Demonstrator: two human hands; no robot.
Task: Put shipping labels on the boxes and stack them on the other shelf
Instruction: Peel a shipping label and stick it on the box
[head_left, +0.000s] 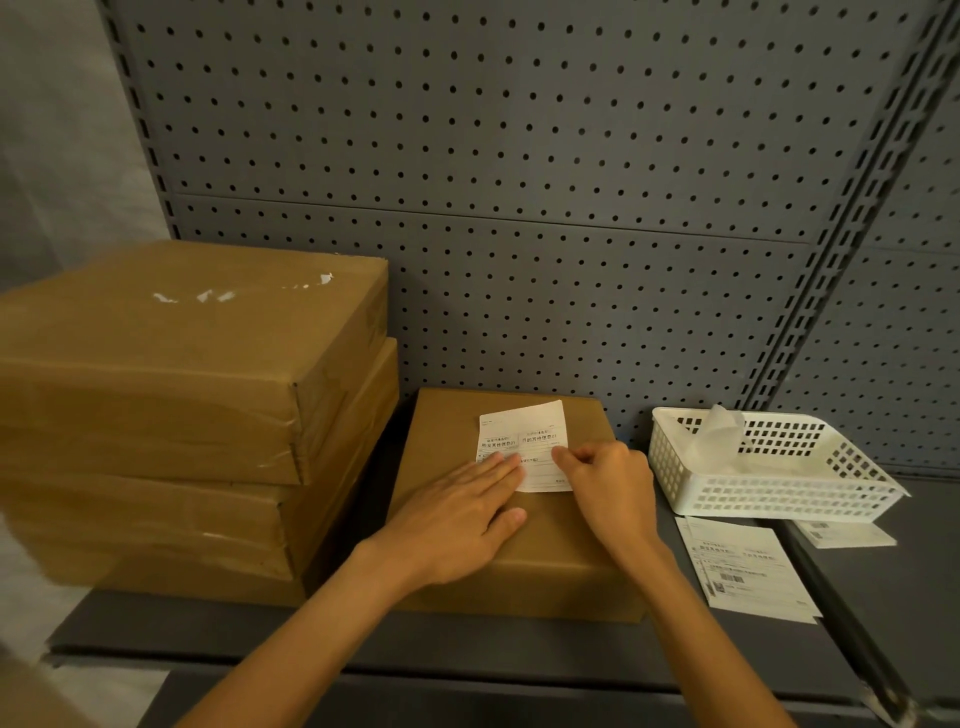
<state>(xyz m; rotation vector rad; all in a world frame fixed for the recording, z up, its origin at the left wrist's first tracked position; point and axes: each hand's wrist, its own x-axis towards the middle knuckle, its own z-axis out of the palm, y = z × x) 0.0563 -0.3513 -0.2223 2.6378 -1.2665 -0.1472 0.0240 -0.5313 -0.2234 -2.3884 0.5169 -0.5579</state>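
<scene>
Cardboard stack (171, 395) sits far left on the shelf (467, 644), still unlabelled as far as I can see. Just right of it is the box (498, 561) I'm working on. My left hand (457, 525) lies flat, fingers straight, pressing the label's near-left corner. The shipping label (524, 441) runs long axis near-to-far, slightly tilted, on the box's far half. My right hand (608, 488) pinches its right edge with curled fingers, so it's the one to smooth it down. Spare labels (748, 566) and a white basket (769, 488) sit further right.
</scene>
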